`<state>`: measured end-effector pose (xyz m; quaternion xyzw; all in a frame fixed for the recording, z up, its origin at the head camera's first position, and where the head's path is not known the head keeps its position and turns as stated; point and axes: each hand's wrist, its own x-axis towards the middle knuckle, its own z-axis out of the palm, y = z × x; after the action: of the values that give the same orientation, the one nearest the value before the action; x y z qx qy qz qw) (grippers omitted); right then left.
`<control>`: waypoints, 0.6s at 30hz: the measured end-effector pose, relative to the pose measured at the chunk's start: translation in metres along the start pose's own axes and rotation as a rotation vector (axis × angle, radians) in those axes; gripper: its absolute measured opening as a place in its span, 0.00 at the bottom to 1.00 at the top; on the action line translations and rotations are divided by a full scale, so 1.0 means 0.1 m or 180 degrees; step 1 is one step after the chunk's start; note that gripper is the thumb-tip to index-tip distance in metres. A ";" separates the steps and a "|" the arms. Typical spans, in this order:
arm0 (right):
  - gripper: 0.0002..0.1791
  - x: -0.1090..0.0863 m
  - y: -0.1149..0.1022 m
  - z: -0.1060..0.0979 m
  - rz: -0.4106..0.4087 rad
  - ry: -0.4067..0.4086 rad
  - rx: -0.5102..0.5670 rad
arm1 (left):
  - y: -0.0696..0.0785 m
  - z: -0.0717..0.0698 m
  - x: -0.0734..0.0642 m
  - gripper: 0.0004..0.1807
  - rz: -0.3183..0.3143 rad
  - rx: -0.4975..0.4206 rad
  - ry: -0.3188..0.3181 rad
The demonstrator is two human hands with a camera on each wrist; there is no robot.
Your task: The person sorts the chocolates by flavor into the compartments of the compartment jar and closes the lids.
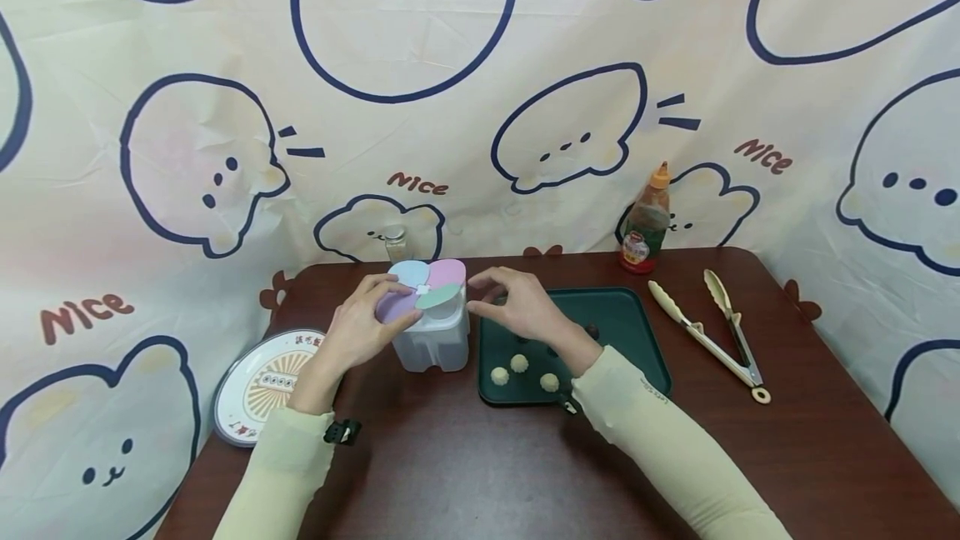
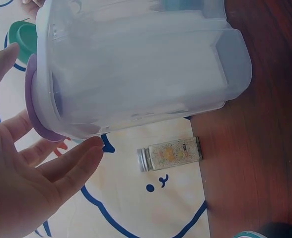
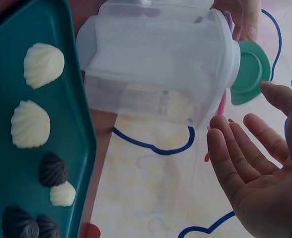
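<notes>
The container (image 1: 433, 342) stands between left grip (image 1: 363, 322) (spread wide at its lid (image 1: 447, 273)) and right grip (image 1: 525, 307), loosely parted, holding nothing.

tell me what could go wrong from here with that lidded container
The raised green flap might catch on the right grip, which is close to it, and jolt the container. The container stands right next to the dark green tray, so a nudge could bump it. The right sleeve reaches across the tray and could brush the pale pieces.
</notes>
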<state>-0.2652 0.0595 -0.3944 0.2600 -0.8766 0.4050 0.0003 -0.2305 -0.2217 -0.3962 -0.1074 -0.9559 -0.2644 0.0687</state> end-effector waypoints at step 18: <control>0.20 -0.18 0.23 -0.38 0.0134 0.0231 -0.0004 | 0.01 -0.02 0.02 0.29 -0.0013 -0.0160 -0.0019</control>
<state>-0.2684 0.1068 -0.3894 0.2265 -0.8815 0.4136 0.0238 -0.2320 -0.2214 -0.3938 -0.1080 -0.9494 -0.2882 0.0627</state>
